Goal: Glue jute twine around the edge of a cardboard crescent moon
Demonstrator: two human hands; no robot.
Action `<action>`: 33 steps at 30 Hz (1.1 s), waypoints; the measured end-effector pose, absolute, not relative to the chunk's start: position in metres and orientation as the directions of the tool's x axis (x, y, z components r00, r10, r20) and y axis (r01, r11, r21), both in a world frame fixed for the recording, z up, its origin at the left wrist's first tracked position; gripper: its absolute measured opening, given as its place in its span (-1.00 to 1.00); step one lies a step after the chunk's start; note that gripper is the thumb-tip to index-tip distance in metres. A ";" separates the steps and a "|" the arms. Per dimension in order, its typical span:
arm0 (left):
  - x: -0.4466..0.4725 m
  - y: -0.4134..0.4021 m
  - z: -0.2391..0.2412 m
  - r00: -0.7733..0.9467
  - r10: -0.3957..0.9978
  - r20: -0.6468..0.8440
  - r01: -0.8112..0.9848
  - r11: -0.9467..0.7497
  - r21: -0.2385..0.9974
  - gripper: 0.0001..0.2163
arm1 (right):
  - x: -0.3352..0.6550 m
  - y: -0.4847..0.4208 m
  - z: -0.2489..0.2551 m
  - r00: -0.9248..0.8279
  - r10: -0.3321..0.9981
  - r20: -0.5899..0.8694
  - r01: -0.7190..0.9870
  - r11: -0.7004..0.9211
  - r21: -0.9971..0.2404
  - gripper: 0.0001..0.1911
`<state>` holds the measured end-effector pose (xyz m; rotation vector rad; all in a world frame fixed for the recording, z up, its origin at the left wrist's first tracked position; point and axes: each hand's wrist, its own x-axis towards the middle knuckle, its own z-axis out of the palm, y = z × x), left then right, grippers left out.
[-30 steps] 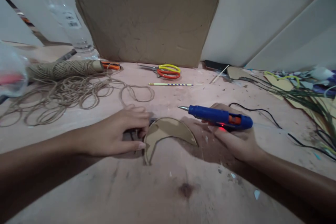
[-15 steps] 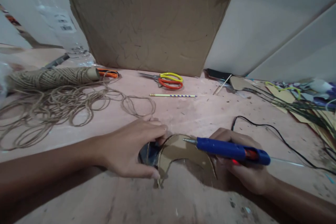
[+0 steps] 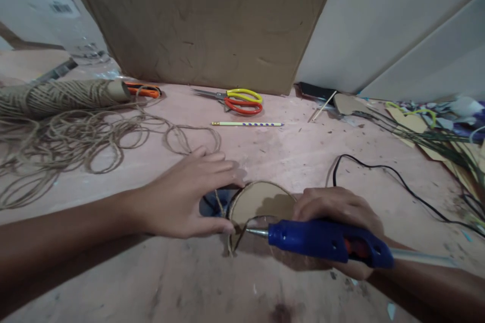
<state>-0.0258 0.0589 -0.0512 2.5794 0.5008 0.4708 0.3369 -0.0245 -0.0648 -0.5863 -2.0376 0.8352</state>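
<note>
Head view — right hand (image 3: 341, 207) grips glue gun (image 3: 306, 239) — bottle label (image 3: 58, 6) blurred.

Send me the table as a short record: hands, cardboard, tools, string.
Cardboard piece: curved outer edge, partly hidden
Left hand: spread, at the piece's left edge
Right hand: gripping a blue glue gun, pointing towards the left hand
Tools behind: scissors, with a pencil nearer
String: loose loops in front of the roll

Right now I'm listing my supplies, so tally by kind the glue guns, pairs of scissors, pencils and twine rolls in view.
Glue gun: 1
Pair of scissors: 1
Pencil: 1
Twine roll: 1
Total: 4
</note>
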 end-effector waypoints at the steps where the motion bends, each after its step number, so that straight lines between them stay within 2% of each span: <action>1: -0.026 0.060 -0.052 0.877 0.418 0.238 0.261 -0.830 0.493 -0.50 | 0.338 -0.025 -0.064 -0.543 0.648 0.534 0.103 0.682 -0.724 -0.63; 4: -0.027 0.061 -0.055 0.883 0.399 0.246 0.263 -0.856 0.444 -0.47 | 0.339 -0.028 -0.057 -0.579 0.631 0.517 0.143 0.702 -0.698 -0.55; 10: -0.027 0.062 -0.056 0.885 0.404 0.232 0.279 -0.858 0.431 -0.46 | 0.338 -0.031 -0.044 -0.678 0.577 0.456 0.255 0.766 -0.590 -0.76; 12: -0.027 0.063 -0.056 0.887 0.402 0.228 0.274 -0.855 0.441 -0.44 | 0.339 -0.031 -0.043 -0.679 0.578 0.453 0.269 0.769 -0.579 -0.73; 17: -0.027 0.063 -0.061 0.889 0.402 0.221 0.265 -0.843 0.468 -0.47 | 0.336 -0.031 -0.045 -0.649 0.587 0.485 0.277 0.775 -0.568 -0.50; 24: -0.027 0.060 -0.066 0.902 0.336 0.272 0.179 -0.863 0.471 -0.42 | 0.330 -0.029 -0.046 -0.667 0.597 0.446 0.303 0.764 -0.570 -0.68; 30: -0.025 0.058 -0.060 0.913 0.348 0.212 0.215 -0.853 0.475 -0.36 | 0.333 -0.029 -0.045 -0.693 0.567 0.445 0.298 0.788 -0.539 -0.52; 33: -0.025 0.057 -0.059 0.917 0.348 0.196 0.227 -0.858 0.462 -0.35 | 0.332 -0.029 -0.046 -0.678 0.585 0.445 0.314 0.778 -0.544 -0.51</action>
